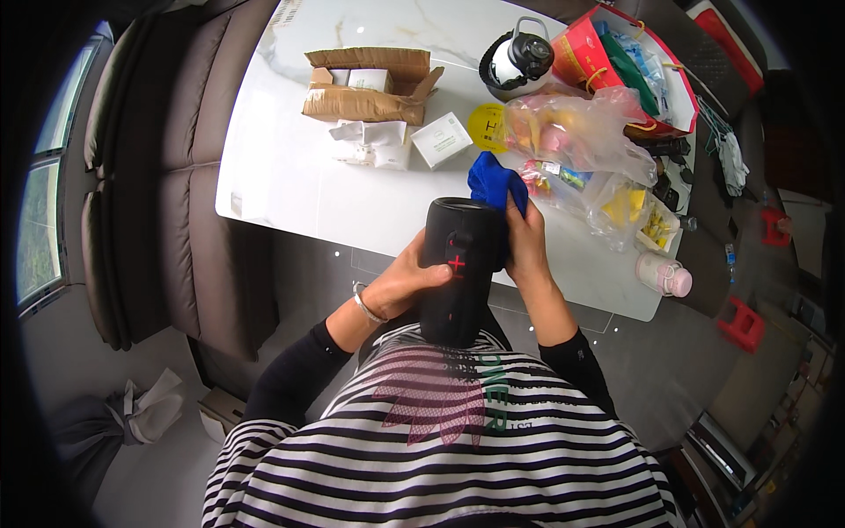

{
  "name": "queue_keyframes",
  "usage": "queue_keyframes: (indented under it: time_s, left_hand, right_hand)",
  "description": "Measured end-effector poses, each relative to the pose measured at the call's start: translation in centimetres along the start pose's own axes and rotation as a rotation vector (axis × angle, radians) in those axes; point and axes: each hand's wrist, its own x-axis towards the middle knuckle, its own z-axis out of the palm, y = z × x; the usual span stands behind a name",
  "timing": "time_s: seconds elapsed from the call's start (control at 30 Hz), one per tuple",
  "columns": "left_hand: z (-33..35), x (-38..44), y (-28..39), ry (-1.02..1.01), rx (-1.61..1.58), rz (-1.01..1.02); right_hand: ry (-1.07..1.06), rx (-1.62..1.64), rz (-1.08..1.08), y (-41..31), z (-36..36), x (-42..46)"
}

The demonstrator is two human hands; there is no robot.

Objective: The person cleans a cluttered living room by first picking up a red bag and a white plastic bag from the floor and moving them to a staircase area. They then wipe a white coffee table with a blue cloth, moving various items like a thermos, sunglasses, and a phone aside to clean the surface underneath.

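A black cylindrical portable speaker (455, 300) with a red plus mark is held close to my body, just off the table's front edge. My left hand (409, 277) grips its left side, the thumb lying beside the plus mark. In my right hand (527, 241) is a blue cloth (492, 181), bunched at the speaker's right side and rising past its top end. Part of the cloth and some right fingers are hidden behind the speaker.
On the white marble-patterned table (290, 191) are an open cardboard box (363, 105), a tissue pack (373, 145), a small white box (442, 140), a large bottle (518, 63), a red gift bag (577, 53), clear plastic bags (574, 132) and a pink-capped bottle (663, 275). A brown sofa (198, 132) stands left.
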Motion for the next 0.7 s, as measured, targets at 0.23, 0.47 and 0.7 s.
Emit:
queue_keyframes:
  time_s: [0.23,0.47,0.7]
  left_hand:
    - [0.0,1.1,1.9,-0.034,0.65,0.332]
    - [-2.2,0.5,2.0,-0.198,1.235,0.448]
    - [0.0,-2.5,-0.5,-0.018,0.694,0.185]
  right_hand:
    - [0.056,-0.081,-0.391,-4.5,1.7,-0.9]
    - [-0.843,-0.93,-0.646,-11.2,3.6,-3.9]
    - [-0.382,-0.803,-0.623,-7.5,0.9,-2.1]
